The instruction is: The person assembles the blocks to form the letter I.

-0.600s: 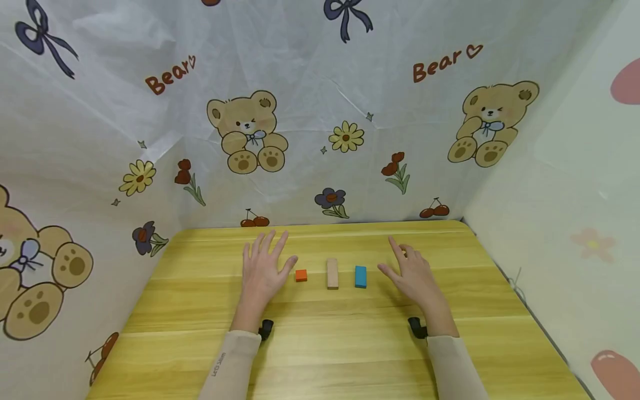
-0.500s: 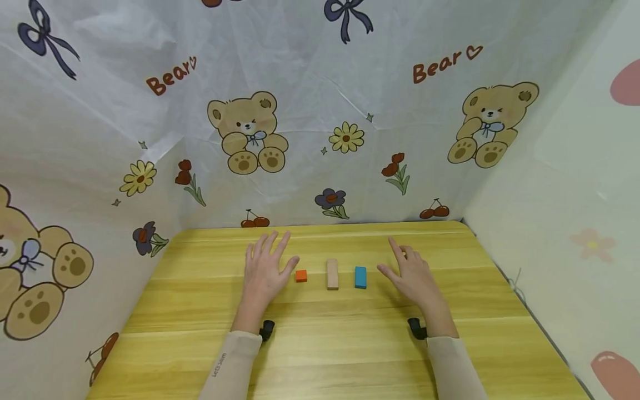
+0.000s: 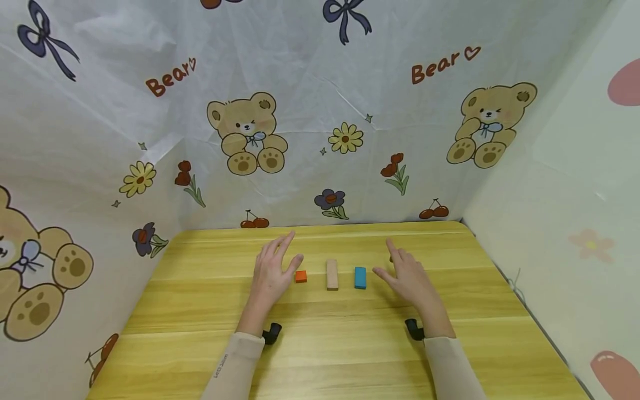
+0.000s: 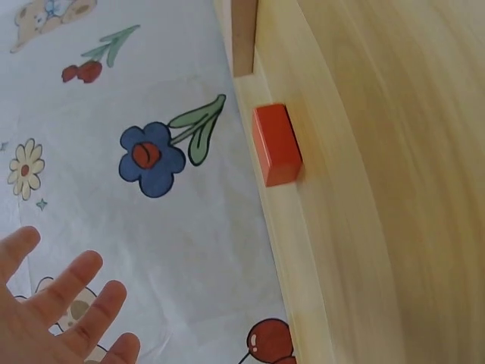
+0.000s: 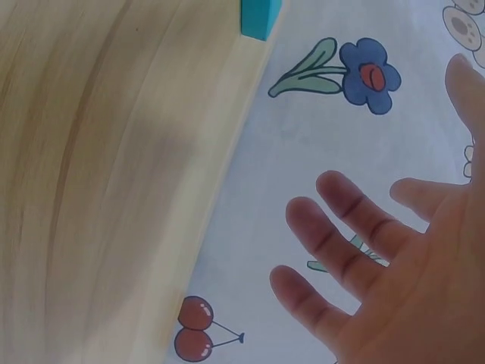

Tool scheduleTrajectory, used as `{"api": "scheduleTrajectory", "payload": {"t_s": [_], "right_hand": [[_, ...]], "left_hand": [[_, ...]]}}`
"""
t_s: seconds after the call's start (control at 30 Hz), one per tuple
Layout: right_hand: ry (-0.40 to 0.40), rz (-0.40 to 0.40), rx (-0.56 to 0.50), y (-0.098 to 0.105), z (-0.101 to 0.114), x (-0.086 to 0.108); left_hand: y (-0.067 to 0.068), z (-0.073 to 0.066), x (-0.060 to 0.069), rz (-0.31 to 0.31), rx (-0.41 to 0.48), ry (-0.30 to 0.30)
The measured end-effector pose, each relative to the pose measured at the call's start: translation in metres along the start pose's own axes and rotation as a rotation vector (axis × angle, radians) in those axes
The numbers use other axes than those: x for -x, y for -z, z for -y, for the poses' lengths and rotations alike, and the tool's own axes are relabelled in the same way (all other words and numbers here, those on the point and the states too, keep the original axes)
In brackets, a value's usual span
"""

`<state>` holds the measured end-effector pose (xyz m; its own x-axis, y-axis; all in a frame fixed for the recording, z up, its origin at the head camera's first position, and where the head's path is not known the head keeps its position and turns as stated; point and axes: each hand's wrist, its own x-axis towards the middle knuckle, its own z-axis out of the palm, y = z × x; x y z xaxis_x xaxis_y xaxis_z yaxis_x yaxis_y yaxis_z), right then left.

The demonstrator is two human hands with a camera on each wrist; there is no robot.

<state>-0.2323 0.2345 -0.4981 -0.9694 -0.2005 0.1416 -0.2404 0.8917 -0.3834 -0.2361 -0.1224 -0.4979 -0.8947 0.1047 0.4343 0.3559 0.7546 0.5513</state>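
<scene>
Three blocks lie in a row on the wooden table. The short orange block (image 3: 300, 276) is at the left, a longer plain wood block (image 3: 332, 275) in the middle, and a blue block (image 3: 360, 278) at the right. My left hand (image 3: 270, 276) hovers just left of the orange block, fingers spread and holding nothing. In the left wrist view the orange block (image 4: 277, 145) sits apart from the fingertips. To the right of the blue block, my right hand (image 3: 411, 278) is held with extended fingers and nothing in it. Only a corner of the blue block (image 5: 259, 17) shows in the right wrist view.
The yellow wood-grain table (image 3: 330, 355) ends at the back against a white sheet (image 3: 300, 72) printed with bears and flowers. A pale wall (image 3: 550, 183) borders its right side. Black wrist-camera mounts (image 3: 272, 333) sit by both wrists.
My left hand has moved right, closer to the orange block, and turned somewhat inward. The right hand has shifted slightly left toward the blue block. The blocks have stayed in place.
</scene>
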Motion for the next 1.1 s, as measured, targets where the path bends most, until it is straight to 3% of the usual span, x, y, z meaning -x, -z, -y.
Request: {"api": "scheduleTrajectory", "payload": {"t_s": [0.37, 0.77, 1.1], "right_hand": [[0.013, 0.026, -0.027, -0.006, 0.005, -0.002], [0.030, 0.091, -0.010, -0.013, 0.009, -0.003], [0.020, 0.141, -0.029, -0.021, 0.011, -0.004]], "left_hand": [[-0.012, -0.011, 0.003, 0.059, 0.192, 0.076], [-0.028, -0.015, 0.007, 0.147, 0.204, 0.080], [-0.046, -0.015, 0.010, 0.254, 0.224, 0.076]]}}
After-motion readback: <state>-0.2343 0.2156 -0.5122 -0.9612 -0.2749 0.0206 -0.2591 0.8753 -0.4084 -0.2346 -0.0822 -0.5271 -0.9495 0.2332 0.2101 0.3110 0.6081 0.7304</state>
